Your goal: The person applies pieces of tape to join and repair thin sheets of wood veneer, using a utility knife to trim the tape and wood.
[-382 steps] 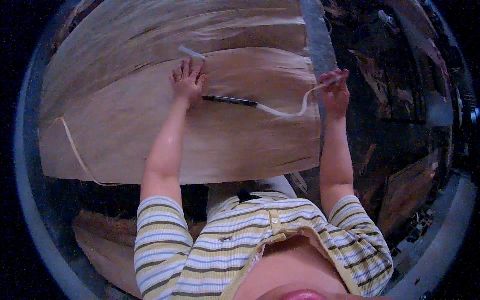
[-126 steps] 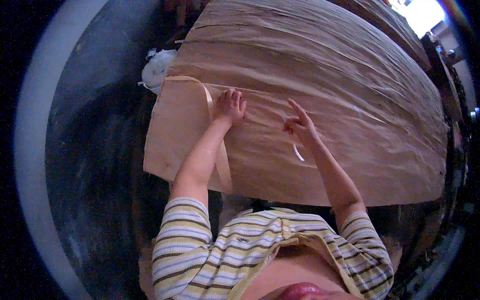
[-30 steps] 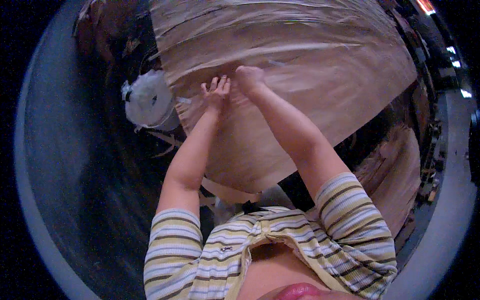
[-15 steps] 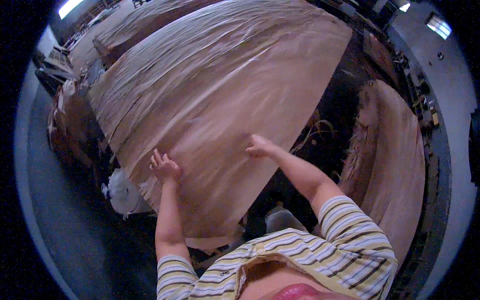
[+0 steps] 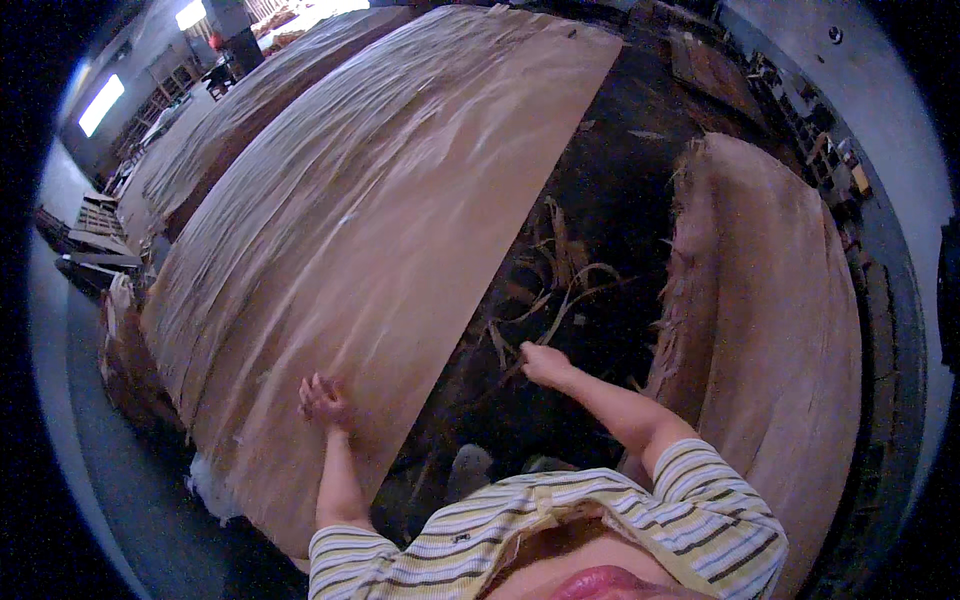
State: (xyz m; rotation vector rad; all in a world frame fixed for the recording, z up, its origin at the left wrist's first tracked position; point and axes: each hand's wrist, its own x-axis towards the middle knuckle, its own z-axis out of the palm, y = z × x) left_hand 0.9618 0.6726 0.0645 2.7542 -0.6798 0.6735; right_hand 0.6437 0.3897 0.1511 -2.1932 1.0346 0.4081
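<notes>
A broad stack of thin, pale-brown wood veneer sheets [image 5: 400, 270] with a rippled surface fills the left and middle. My left hand [image 5: 325, 402] is at its near part, palm down with fingers a little bent and apart; whether it presses on the top sheet I cannot tell. Beyond the stack's straight right edge, my right hand [image 5: 546, 366] is above the dark floor, its fingers curled closed. Anything inside that hand is hidden. Close to it, curled veneer strips [image 5: 572, 290] lie on the floor.
A second veneer stack [image 5: 770, 300] with ragged edges stands on the right. Another long stack [image 5: 270, 110] lies behind on the left. White crumpled material [image 5: 212, 488] sits by the near left corner. My shoe [image 5: 470, 466] is on the dark floor between the stacks.
My view has turned, and the big stack now lies further left. My right hand has gone from over the veneer to over the floor gap. My left hand shows lower, still at the stack.
</notes>
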